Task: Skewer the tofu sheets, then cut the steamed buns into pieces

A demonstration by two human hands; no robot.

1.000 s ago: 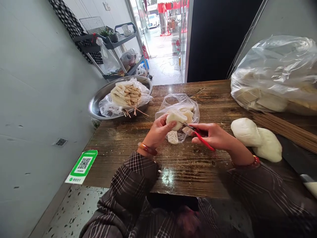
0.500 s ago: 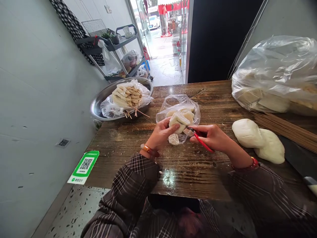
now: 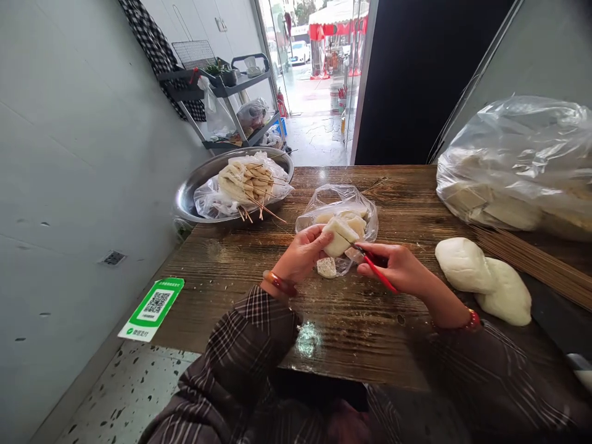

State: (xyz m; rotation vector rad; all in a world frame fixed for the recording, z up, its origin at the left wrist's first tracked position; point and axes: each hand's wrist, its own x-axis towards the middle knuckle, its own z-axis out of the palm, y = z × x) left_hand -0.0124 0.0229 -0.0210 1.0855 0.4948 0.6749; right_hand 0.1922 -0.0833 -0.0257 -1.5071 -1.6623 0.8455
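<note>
Above the middle of the wooden table, my left hand (image 3: 303, 251) pinches a pale white bun (image 3: 338, 238) with a slit across it. My right hand (image 3: 396, 266) is closed on red-handled scissors (image 3: 380, 274), whose tips touch the bun at the slit. Just behind and below the bun is a clear plastic bag (image 3: 319, 200) with more pale pieces inside. A small rough piece (image 3: 326, 267) lies on the near side of this bag. Two whole buns (image 3: 462, 264) lie on the table to the right, one resting against the other.
At the back left a metal basin (image 3: 185, 198) holds skewered pale pieces (image 3: 247, 180) on plastic. On the right are a large plastic bag (image 3: 518, 166), a bundle of sticks (image 3: 531, 259) and a dark knife blade (image 3: 555, 317). A green code card (image 3: 153, 308) sits at the left edge.
The view has shifted slightly. The bun in my left hand is turned a little, and its slit now shows as a long dark line. The scissor tips have moved toward its right edge.
</note>
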